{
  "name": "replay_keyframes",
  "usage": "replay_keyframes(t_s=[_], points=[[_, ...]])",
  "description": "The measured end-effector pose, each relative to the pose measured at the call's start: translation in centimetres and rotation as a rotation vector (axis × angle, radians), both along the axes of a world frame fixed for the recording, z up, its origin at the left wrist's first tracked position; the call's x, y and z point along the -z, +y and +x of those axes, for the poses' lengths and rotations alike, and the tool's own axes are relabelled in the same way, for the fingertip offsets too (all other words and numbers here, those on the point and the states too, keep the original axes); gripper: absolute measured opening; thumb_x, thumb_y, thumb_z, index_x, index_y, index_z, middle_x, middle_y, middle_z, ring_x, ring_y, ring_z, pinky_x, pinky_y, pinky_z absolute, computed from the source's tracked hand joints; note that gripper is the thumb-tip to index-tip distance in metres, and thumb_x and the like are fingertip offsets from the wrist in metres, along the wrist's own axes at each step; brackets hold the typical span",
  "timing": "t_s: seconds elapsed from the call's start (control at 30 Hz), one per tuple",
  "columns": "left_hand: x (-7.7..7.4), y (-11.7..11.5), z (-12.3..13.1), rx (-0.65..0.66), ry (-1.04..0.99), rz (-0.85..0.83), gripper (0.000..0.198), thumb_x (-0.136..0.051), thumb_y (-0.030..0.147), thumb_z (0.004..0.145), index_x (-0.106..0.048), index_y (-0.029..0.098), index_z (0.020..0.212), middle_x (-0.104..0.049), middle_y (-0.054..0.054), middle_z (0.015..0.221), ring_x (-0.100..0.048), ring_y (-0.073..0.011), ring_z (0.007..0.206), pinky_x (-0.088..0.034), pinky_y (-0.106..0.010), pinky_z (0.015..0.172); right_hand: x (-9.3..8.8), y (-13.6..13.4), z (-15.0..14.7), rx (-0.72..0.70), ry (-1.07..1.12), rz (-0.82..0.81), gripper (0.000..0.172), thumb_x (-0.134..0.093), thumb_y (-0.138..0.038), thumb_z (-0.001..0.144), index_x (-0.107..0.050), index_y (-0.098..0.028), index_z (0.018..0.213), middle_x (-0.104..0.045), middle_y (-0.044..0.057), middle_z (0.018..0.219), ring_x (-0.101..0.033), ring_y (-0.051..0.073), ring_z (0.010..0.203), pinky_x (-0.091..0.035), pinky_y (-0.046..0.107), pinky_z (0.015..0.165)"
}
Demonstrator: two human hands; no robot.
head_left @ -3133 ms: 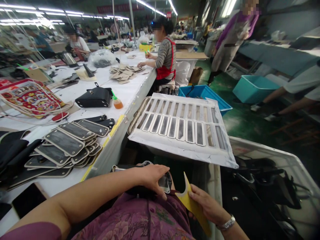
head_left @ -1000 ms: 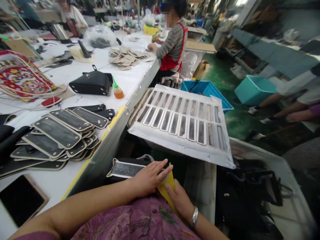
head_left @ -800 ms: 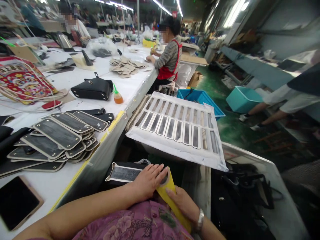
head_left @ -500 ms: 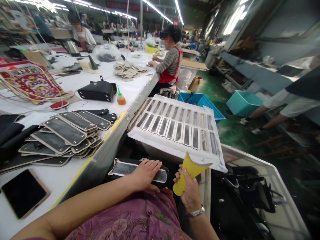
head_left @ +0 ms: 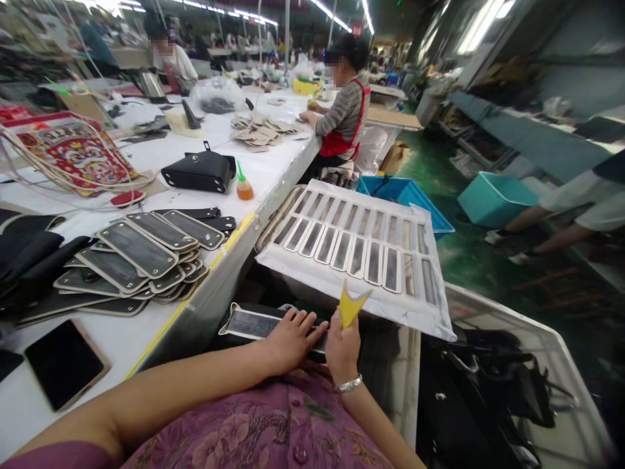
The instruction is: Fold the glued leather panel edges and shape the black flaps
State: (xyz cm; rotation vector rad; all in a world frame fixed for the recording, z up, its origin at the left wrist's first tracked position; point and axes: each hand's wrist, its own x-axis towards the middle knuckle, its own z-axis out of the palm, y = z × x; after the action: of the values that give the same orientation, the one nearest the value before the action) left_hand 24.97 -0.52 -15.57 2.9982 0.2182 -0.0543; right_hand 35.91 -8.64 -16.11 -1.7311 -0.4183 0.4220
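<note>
Right hand [head_left: 344, 345] has come in beside the left hand [head_left: 288, 342] since the earlier frame, fist wrapped round the yellow tool [head_left: 350, 307], notched end up; left palm down, fingers slightly spread on the pale-edged panel [head_left: 251, 324], white slotted board [head_left: 293, 266] beyond; even, flat pressure should keep the panel from skewing

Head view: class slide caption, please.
Right-hand grip holds a notched yellow piece; left-hand grip rests on a pale-edged dark panel.
</note>
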Motion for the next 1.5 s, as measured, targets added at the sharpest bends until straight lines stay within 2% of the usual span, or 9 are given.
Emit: replay_keyframes(t_s=[0.13, 0.27, 0.43, 0.53, 0.7, 0.83, 1.0, 1.3, 1.5], points=[[-0.3, -0.6, 0.2, 0.005, 0.010, -0.023, 0.072, -0.053, 0.059, 0.077, -0.037, 0.016, 0.133, -0.039, -0.018, 0.132, -0.040, -0.0336, 0.112, -0.029, -0.046, 0.092, -1.1, 0.4, 0.1, -0.110, 0.052, 0.023, 0.037, -0.055, -0.052, 0.074, -0.054, -0.018, 0.088, -0.054, 0.001, 0.066, -0.050, 0.015, 0.056, -0.041, 0.028, 0.056], [-1.3, 0.5, -2.5, -0.079, -0.028, -0.138, 0.095, -0.061, 0.065, 0.067, -0.021, 0.018, 0.140, -0.038, -0.014, 0.136, -0.038, -0.0290, 0.119, -0.025, -0.045, 0.101, -2.8, -1.3, 1.7, -0.216, 0.220, 0.050, 0.045, -0.041, -0.061, 0.081, -0.049, -0.017, 0.084, -0.049, -0.002, 0.053, -0.047, 0.013, 0.041, -0.040, 0.026, 0.043], [-2.2, 5.2, -11.8, -0.472, -0.238, -0.268, 0.084, -0.055, 0.060, 0.074, -0.022, 0.019, 0.140, -0.032, -0.011, 0.141, -0.025, -0.0264, 0.131, -0.010, -0.046, 0.110, -5.1, -2.9, 4.7, -0.589, 0.344, -0.187, 0.047, -0.044, -0.059, 0.082, -0.053, -0.016, 0.096, -0.062, 0.007, 0.065, -0.060, 0.021, 0.056, -0.050, 0.034, 0.055], [-0.9, 6.9, -15.6, -0.809, -0.529, -0.690, 0.063, -0.035, 0.052, 0.088, -0.026, 0.015, 0.138, -0.036, -0.012, 0.139, -0.032, -0.0217, 0.129, -0.024, -0.041, 0.108, -5.9, -0.7, 5.8, -0.916, 0.255, -0.315, 0.040, -0.055, -0.052, 0.078, -0.056, -0.020, 0.101, -0.063, 0.007, 0.074, -0.061, 0.022, 0.061, -0.051, 0.036, 0.056], [2.3, 6.4, -13.7, -0.916, -0.783, -1.330, 0.054, -0.023, 0.050, 0.092, -0.046, 0.015, 0.126, -0.054, -0.010, 0.123, -0.049, -0.0215, 0.115, -0.034, -0.039, 0.102, -7.5, 6.3, 4.8, -1.225, -0.169, -0.380, 0.020, -0.060, -0.034, 0.074, -0.064, -0.024, 0.090, -0.063, 0.004, 0.069, -0.056, 0.018, 0.055, -0.044, 0.028, 0.052], [2.5, 5.7, -12.2, -0.945, -0.784, -1.343, 0.058, -0.017, 0.052, 0.092, -0.056, 0.016, 0.114, -0.062, -0.007, 0.106, -0.055, -0.0217, 0.102, -0.036, -0.039, 0.099, -7.5, 11.0, 1.7, -1.428, -0.686, -0.652, 0.022, -0.040, -0.030, 0.089, -0.060, -0.021, 0.089, -0.064, 0.006, 0.073, -0.059, 0.021, 0.067, -0.038, 0.029, 0.059], [1.8, 6.1, -12.4, -0.986, -0.763, -1.299, 0.064, -0.013, 0.056, 0.090, -0.060, 0.016, 0.108, -0.062, -0.005, 0.104, -0.055, -0.0211, 0.101, -0.035, -0.038, 0.100, -5.3, 14.8, -3.3, -1.358, -1.195, -0.743, 0.032, -0.035, -0.034, 0.094, -0.060, -0.019, 0.082, -0.064, 0.008, 0.073, -0.060, 0.025, 0.069, -0.031, 0.031, 0.057], [3.5, 6.4, -13.0, -1.039, -0.667, -1.391, 0.075, 0.000, 0.060, 0.088, -0.057, 0.018, 0.116, -0.055, -0.004, 0.120, -0.042, -0.0213, 0.120, -0.030, -0.039, 0.105, -2.2, 19.6, -7.2, -1.359, -1.258, -0.407, 0.039, -0.039, -0.040, 0.092, -0.065, -0.020, 0.071, -0.060, 0.007, 0.072, -0.053, 0.021, 0.073, -0.027, 0.034, 0.068], [3.4, 6.4, -12.9, -1.056, -0.845, -1.836, 0.090, 0.005, 0.065, 0.083, -0.061, 0.010, 0.108, -0.061, -0.013, 0.108, -0.049, -0.0267, 0.113, -0.030, -0.043, 0.103, -1.7, 21.3, -8.8, -1.501, -1.298, -0.189, 0.045, -0.033, -0.039, 0.094, -0.064, -0.017, 0.069, -0.060, 0.006, 0.068, -0.051, 0.018, 0.071, -0.023, 0.036, 0.069]])
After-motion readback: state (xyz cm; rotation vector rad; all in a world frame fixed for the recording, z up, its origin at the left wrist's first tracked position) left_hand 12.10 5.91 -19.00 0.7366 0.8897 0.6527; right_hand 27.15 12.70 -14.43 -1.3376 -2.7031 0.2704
